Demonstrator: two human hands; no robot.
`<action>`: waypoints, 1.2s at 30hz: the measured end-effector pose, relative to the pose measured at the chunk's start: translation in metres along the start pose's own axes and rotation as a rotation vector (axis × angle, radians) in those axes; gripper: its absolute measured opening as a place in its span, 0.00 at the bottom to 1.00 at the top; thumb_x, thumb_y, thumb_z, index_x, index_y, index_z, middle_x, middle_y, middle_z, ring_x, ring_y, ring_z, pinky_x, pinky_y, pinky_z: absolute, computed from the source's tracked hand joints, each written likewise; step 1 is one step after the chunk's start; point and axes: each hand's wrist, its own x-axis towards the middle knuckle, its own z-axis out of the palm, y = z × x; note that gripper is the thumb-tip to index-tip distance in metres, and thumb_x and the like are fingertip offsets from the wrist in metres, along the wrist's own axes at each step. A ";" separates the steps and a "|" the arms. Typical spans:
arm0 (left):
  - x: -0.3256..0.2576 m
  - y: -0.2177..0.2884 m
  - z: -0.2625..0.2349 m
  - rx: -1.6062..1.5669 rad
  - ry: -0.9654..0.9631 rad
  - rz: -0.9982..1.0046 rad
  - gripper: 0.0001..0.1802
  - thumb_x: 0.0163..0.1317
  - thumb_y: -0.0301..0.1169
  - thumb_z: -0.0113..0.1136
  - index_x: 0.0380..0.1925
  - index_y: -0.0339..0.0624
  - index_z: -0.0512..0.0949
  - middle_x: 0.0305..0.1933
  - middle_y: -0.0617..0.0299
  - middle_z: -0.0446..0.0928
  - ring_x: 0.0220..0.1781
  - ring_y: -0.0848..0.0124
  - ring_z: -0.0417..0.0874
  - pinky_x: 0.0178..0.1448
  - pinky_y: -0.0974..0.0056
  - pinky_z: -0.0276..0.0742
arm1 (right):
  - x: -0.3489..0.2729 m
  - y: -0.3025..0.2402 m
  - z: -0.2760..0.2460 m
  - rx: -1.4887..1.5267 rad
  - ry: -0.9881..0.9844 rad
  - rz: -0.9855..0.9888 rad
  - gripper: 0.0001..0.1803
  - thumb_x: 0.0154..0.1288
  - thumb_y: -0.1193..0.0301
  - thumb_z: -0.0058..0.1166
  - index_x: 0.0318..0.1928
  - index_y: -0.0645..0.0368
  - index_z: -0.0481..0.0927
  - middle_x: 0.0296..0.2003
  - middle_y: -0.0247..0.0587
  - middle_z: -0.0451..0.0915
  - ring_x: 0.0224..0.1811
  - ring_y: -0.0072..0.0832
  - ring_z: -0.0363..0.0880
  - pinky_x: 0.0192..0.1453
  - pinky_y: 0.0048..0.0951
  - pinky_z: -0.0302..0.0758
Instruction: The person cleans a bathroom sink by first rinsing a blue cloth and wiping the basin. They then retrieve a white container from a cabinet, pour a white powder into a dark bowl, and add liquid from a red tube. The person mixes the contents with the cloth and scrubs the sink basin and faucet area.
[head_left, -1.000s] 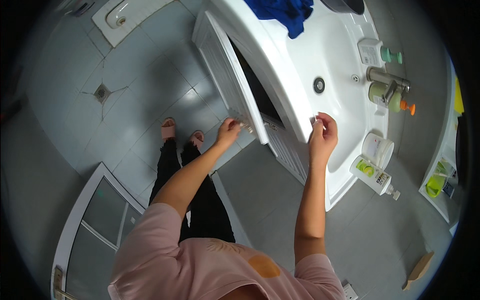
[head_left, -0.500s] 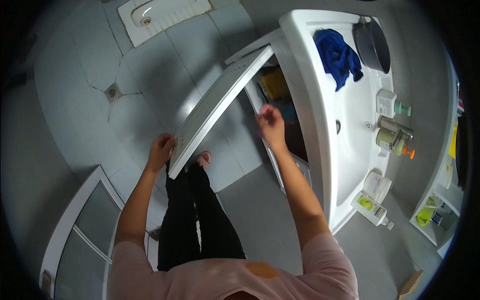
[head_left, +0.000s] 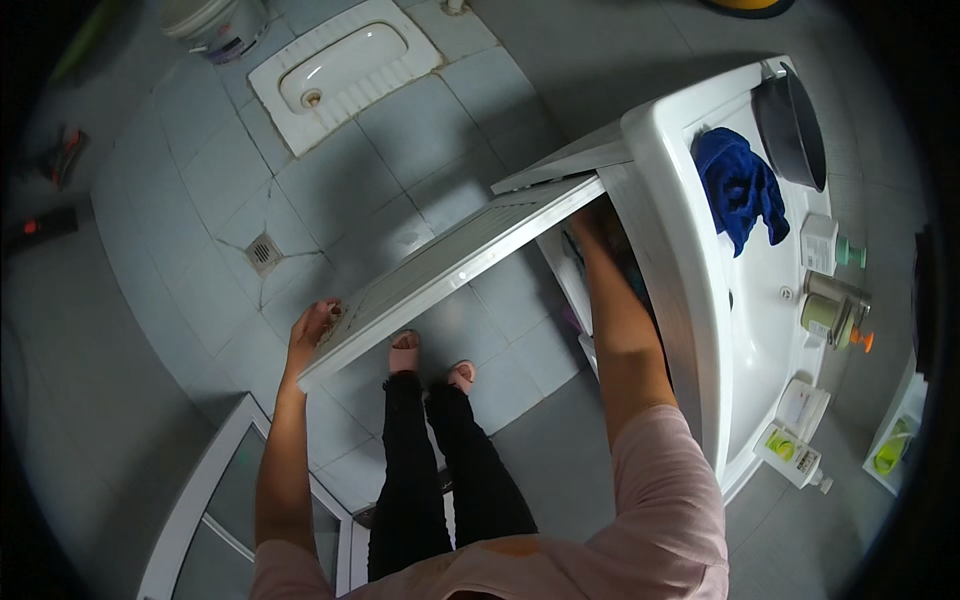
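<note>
My left hand grips the outer end of the white cabinet door, fingers curled at its face near the corner. That door stands swung out from the cabinet beneath the white washbasin. My right arm reaches through the opening, and my right hand is inside the cabinet behind the door's hinged end. Its fingers are in shadow and hidden, so what they touch does not show. Dark contents of the cabinet are barely visible beside the forearm.
On the basin lie a blue cloth, a grey basin, pump bottles and a white-green bottle near the tap. A squat toilet, floor drain and bucket are beyond the door. A glass-panelled door stands lower left.
My right hand has gone from in front of the cabinet opening to deep inside it. My left hand stays on the door's outer end. The whole view has shifted.
</note>
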 end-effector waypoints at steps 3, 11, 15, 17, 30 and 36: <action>0.004 0.001 -0.010 -0.036 0.051 -0.017 0.24 0.64 0.48 0.45 0.45 0.39 0.74 0.41 0.63 0.72 0.43 0.74 0.70 0.49 0.70 0.65 | -0.041 -0.051 -0.060 -0.012 -0.181 0.206 0.40 0.55 0.39 0.39 0.57 0.59 0.68 0.56 0.57 0.66 0.60 0.51 0.62 0.61 0.47 0.58; -0.014 -0.016 -0.026 -0.355 0.204 0.059 0.25 0.63 0.40 0.49 0.57 0.43 0.62 0.50 0.60 0.69 0.53 0.70 0.69 0.54 0.65 0.66 | -0.196 -0.053 -0.200 0.476 -0.111 -0.205 0.39 0.36 0.74 0.67 0.53 0.61 0.64 0.42 0.50 0.67 0.45 0.43 0.66 0.50 0.36 0.67; -0.099 -0.022 0.021 0.304 0.109 0.097 0.30 0.46 0.26 0.65 0.51 0.42 0.65 0.45 0.60 0.69 0.45 0.70 0.71 0.48 0.65 0.69 | -0.247 -0.097 -0.315 0.742 -0.423 -0.031 0.38 0.41 0.73 0.65 0.56 0.60 0.62 0.45 0.49 0.66 0.50 0.42 0.66 0.53 0.36 0.66; -0.170 0.069 0.090 0.595 -0.217 0.442 0.46 0.38 0.33 0.72 0.59 0.39 0.58 0.59 0.49 0.61 0.62 0.56 0.62 0.58 0.56 0.64 | -0.263 -0.113 -0.365 0.775 -0.495 -0.049 0.39 0.42 0.73 0.64 0.57 0.60 0.61 0.48 0.49 0.65 0.53 0.41 0.66 0.55 0.35 0.66; -0.292 0.220 0.262 0.540 -0.834 0.658 0.45 0.39 0.34 0.71 0.58 0.41 0.59 0.55 0.50 0.68 0.57 0.59 0.70 0.58 0.59 0.66 | -0.300 -0.076 -0.489 1.243 -0.223 0.165 0.50 0.43 0.67 0.68 0.64 0.58 0.50 0.55 0.43 0.62 0.59 0.31 0.61 0.59 0.36 0.63; -0.282 0.308 0.343 0.366 -1.322 0.423 0.54 0.36 0.47 0.73 0.62 0.42 0.56 0.64 0.57 0.59 0.66 0.63 0.59 0.68 0.59 0.51 | -0.298 -0.015 -0.544 1.435 -0.417 0.057 0.44 0.43 0.69 0.67 0.61 0.59 0.56 0.52 0.40 0.68 0.56 0.29 0.65 0.59 0.33 0.63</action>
